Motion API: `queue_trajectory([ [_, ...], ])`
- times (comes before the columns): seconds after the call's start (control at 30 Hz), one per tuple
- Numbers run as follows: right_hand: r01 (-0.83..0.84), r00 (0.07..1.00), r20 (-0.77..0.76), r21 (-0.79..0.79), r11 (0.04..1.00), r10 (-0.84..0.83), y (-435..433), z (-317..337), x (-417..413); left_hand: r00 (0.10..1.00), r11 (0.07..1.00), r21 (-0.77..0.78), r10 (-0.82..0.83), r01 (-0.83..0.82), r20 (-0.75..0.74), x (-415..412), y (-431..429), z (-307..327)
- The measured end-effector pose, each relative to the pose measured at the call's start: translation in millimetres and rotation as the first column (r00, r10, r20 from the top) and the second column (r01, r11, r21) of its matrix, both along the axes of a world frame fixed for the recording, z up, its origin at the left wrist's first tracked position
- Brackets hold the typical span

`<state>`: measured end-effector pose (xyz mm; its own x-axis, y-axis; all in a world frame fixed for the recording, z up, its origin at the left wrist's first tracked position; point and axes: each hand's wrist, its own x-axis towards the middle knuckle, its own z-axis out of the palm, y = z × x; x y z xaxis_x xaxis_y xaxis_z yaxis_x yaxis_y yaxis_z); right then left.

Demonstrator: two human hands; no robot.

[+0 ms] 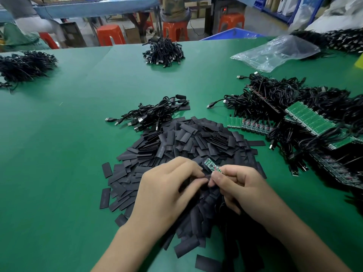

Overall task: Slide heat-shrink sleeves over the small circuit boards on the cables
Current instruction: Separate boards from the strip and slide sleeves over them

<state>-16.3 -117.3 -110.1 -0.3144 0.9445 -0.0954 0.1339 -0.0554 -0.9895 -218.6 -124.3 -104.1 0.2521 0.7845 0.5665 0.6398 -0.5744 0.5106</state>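
The green table (74, 158) spread under both hands. A heap of black heat-shrink sleeves (188, 138) lay beneath and beyond them, with a tangle of USB cables and green board strips (294, 110) well to the right of the right hand. The left hand (167, 187) – fingers curled – pinched a black sleeve (204, 176), blurred, just beside the small circuit board (211, 165). The right hand (242, 185) gripped the board's near end.
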Motion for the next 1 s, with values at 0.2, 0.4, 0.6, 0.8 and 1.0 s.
queue_trajectory([
  [0.2, 0.007, 1.000, -0.029, -0.001, 1.000, -0.007, -1.2, -0.1, 0.6, 0.999, 0.999, 0.000, -0.036, 0.036, 0.022, 0.9, 3.2, -7.2],
  [0.4, 0.026, 1.000, 0.000, 0.088, 0.996, -0.026, -1.2, 0.9, -1.5, 0.995, 0.996, -0.094, 0.018, -0.009, 0.096, 2.0, 4.6, -6.6],
  [0.6, 0.038, 0.997, 0.060, 0.146, 0.989, -0.047, 1.1, -2.8, -0.1, 0.959, 0.982, -0.182, 0.094, -0.045, 0.268, -6.3, 10.1, -5.0],
  [0.8, -0.014, 0.999, 0.052, 0.135, 0.991, 0.007, 0.6, -2.0, -0.8, 0.958, 0.985, -0.163, 0.089, -0.046, 0.272, -5.4, 10.5, -6.3],
  [1.0, -0.062, 0.998, 0.007, 0.058, 0.996, 0.061, 0.0, -0.1, -1.4, 0.968, 0.992, -0.110, 0.086, -0.061, 0.235, -5.5, 9.1, -7.1],
])
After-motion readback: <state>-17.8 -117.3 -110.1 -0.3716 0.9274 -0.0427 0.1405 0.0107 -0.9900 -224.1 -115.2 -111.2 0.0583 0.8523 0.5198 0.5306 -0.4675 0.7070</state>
